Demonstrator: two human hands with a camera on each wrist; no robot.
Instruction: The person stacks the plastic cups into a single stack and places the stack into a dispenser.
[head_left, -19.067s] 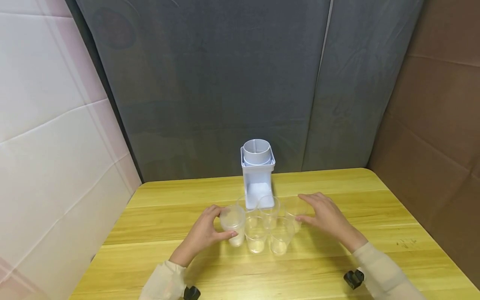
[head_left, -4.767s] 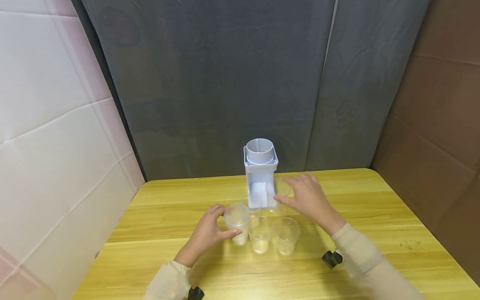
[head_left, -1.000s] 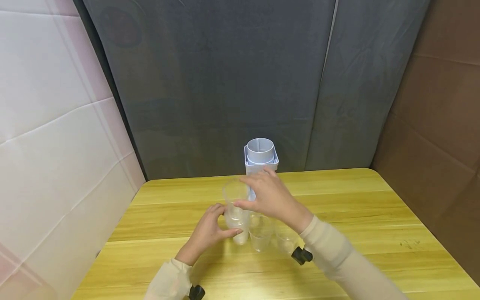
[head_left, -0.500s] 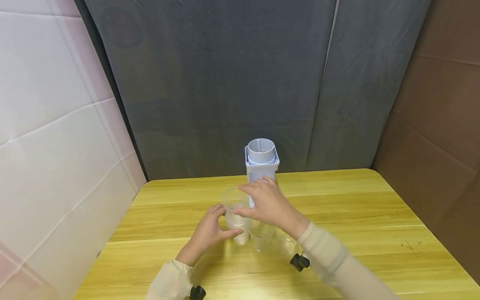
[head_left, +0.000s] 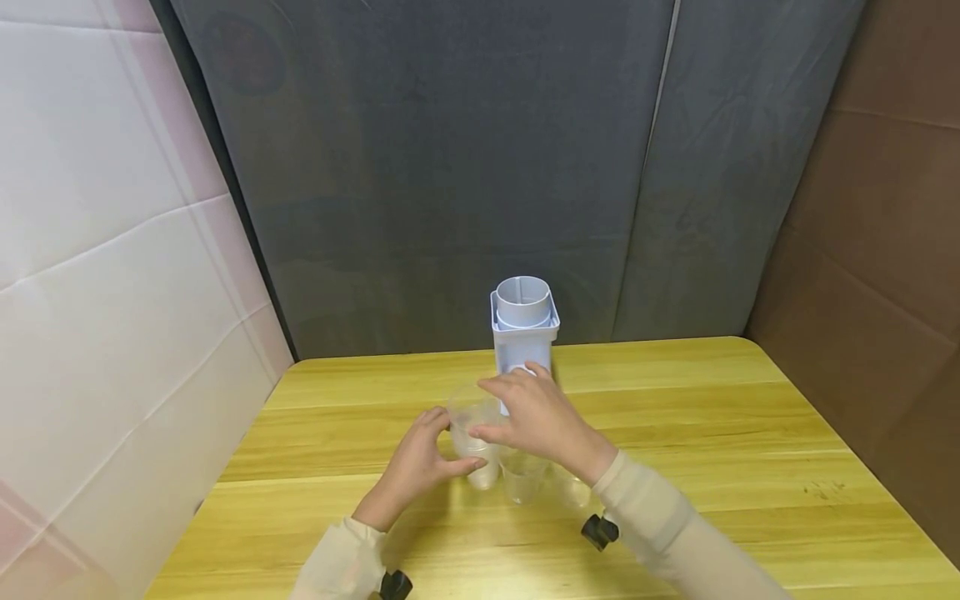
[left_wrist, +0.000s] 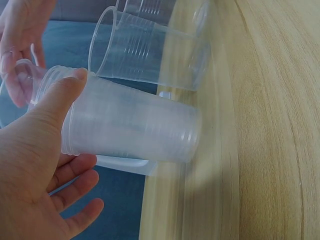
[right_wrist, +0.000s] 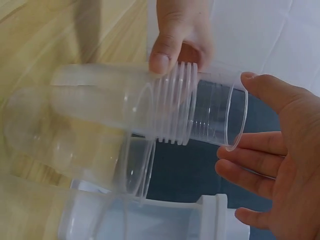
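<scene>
My left hand (head_left: 416, 467) wraps thumb and fingers around the upper part of an upright stack of clear plastic cups (left_wrist: 135, 120), near its bunched rims. One more clear plastic cup (right_wrist: 212, 112) sits partly down in the top of that stack, its rim sticking out past the others. That rim is held between the thumb and fingers of my right hand (head_left: 536, 417), seen from above in the head view. Just right of the stack stands a loose cup (head_left: 522, 482), and another cup (head_left: 573, 487) is beside it, partly hidden under my right wrist.
Behind the cups stands a pale plastic dispenser (head_left: 522, 340) with a round tube on top; my right hand covers its lower part. The wooden table (head_left: 712, 433) ends at a grey partition (head_left: 450, 183), with a white wall left and a brown one right.
Over the last second my right hand has lowered its cup into the stack. Compared with the oldest frame, fewer loose cups stand around it. The left hand keeps its hold.
</scene>
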